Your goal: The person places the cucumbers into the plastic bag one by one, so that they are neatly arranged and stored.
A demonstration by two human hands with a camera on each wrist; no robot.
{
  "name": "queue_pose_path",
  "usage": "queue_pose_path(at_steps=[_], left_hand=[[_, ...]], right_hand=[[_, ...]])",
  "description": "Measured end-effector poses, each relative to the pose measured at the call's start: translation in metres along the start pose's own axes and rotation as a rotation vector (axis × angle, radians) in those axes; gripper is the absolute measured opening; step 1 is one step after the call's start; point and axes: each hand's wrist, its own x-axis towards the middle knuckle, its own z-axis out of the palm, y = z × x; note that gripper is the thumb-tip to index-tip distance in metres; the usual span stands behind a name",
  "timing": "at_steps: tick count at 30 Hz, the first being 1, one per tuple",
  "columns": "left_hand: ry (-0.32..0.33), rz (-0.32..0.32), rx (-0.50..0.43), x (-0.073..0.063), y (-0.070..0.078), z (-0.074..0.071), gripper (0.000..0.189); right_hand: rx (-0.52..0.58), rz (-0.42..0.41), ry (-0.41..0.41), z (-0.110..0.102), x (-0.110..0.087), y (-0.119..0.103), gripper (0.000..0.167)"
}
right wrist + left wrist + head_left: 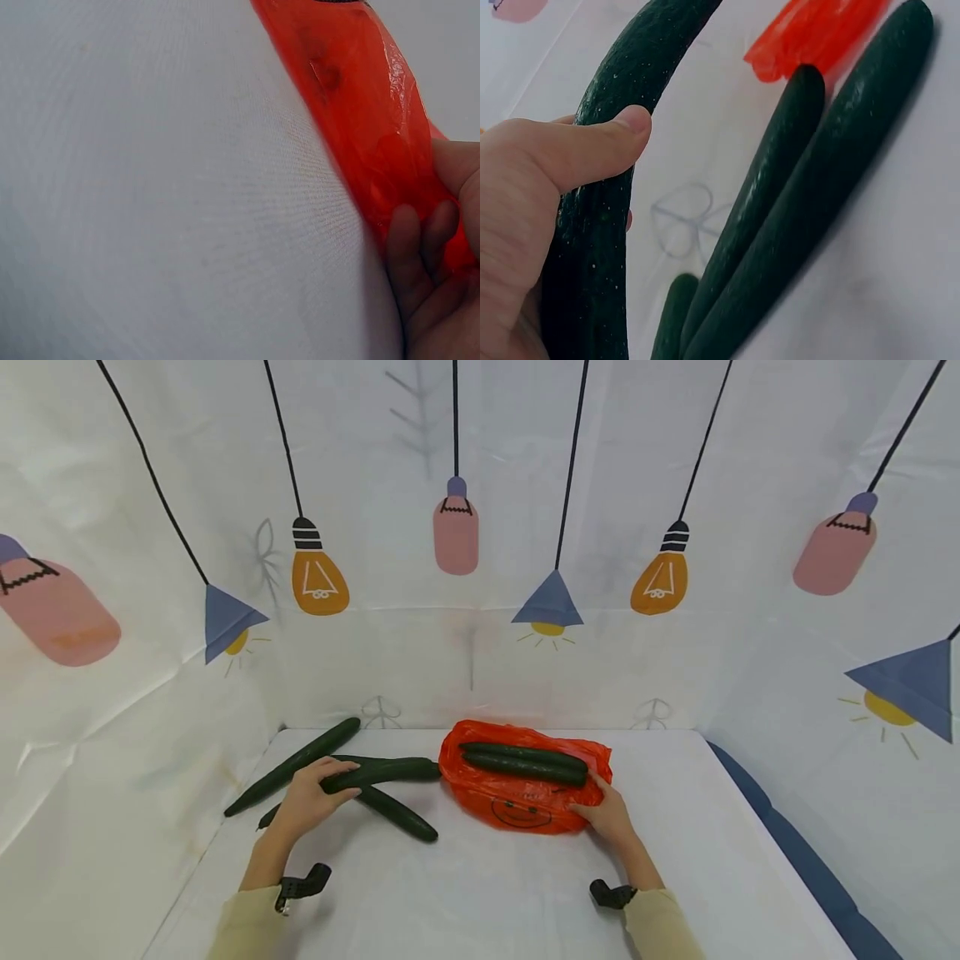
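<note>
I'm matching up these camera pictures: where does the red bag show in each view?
Head: red bag, just right of centre, below mid-height, gripped by the right hand.
Left wrist: top edge, right of centre, cut off.
Right wrist: upper right, from top edge to right edge.
Shared landmark: white tabletop.

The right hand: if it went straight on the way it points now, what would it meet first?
Past the red plastic bag it holds, the right hand would likely first meet the nearer cucumber lying in the bag, though depth is unclear.
</note>
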Motion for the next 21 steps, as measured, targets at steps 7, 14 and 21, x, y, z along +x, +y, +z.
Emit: queue_pose_path(at_steps=[7,14,21], left_hand=[[-0.064,0.003,-0.07,0.028,0.013,0.022,0.036],[-0.127,-0.006,-0.071,0.048,0.026,0.036,0.034],[-0.184,-0.035,-0.093,0.064,0.037,0.05,0.033]], right_hand=[[0.01,0.004,0.003,0.0,-0.003,0.001,0.084],[0.006,0.005,-0.012,-0.001,-0.003,0.003,0.085],[0.012,0.001,-0.017,0.001,0.003,0.003,0.086]])
